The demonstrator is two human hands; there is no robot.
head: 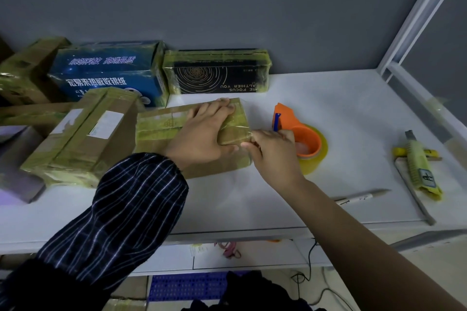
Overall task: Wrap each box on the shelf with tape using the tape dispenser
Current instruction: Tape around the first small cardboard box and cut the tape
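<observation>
Plaid sleeve [121, 209] first: its left hand [202, 131] presses flat, fingers straight, on one flat brown box [161, 126] at mid-shelf [328, 98]. Right hand [273, 151] pinches tape [249, 135] at that box's right corner. One orange dispenser [298, 134] sits just behind it. At the back stand one blue box [108, 70] and one black box [217, 73], both taped. Two bigger brown boxes [83, 134] lie left. One cutter [419, 164] and one pen [361, 195] lie right.

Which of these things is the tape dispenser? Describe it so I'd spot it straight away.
Start at the white shelf and find the flat brown box under the person's left hand. Just right of that box, behind the right hand, sits the tape dispenser. It is the only bright orange thing there, and it holds a roll of yellowish tape.
</observation>
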